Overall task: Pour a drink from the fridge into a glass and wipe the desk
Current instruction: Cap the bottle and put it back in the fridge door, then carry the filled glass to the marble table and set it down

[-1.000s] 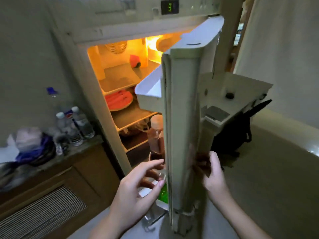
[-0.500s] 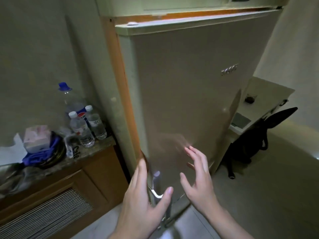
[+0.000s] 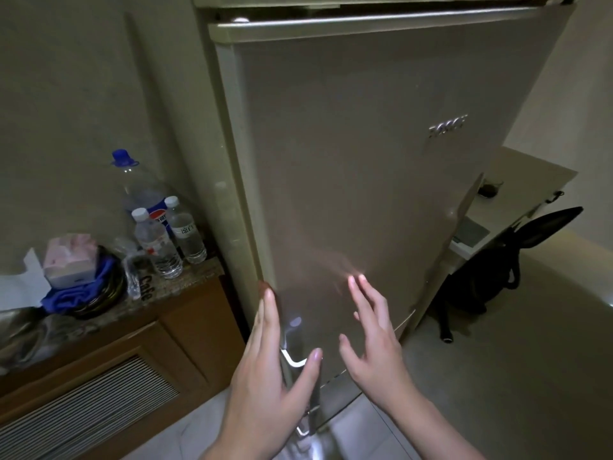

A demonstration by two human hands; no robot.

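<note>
while both hands hover low in front of the fridge door [image 3: 365, 161], the scene runs like this from left to right. on the far left a stone-topped table [image 3: 185, 285] over a wooden cabinet carries a pink tissue box [image 3: 68, 260], a blue cloth [image 3: 79, 293] in a dark bowl, and three plastic bottles: a tall one with a blue cap [image 3: 132, 184] and two smaller water bottles [image 3: 159, 247] just in front of it, close to the fridge's side.

the left hand [image 3: 265, 370] is flat and open, fingers [image 3: 267, 313] straight and together, thumb spread wide; the fingertips lie at the left edge of the door, though real contact cannot be told. it grips nothing. the right hand [image 3: 374, 340] is also open, fingers splayed and slightly curled, palm towards the door panel, holding nothing; the tips look just short of the surface.

compared with a second ago, the door is now fully shut, the lit shelves and the drink bottle in the door rack are hidden, and the hands have let go of the door. half a second ago a thin glowing gap ran along the left edge; that has gone dark.

the drink stays out of sight behind the closed door, beyond both palms. to the right, past the fridge, stand a pale desk [image 3: 530, 180] with a small dark glass [image 3: 491, 187] on it, and a black chair [image 3: 517, 247].
</note>
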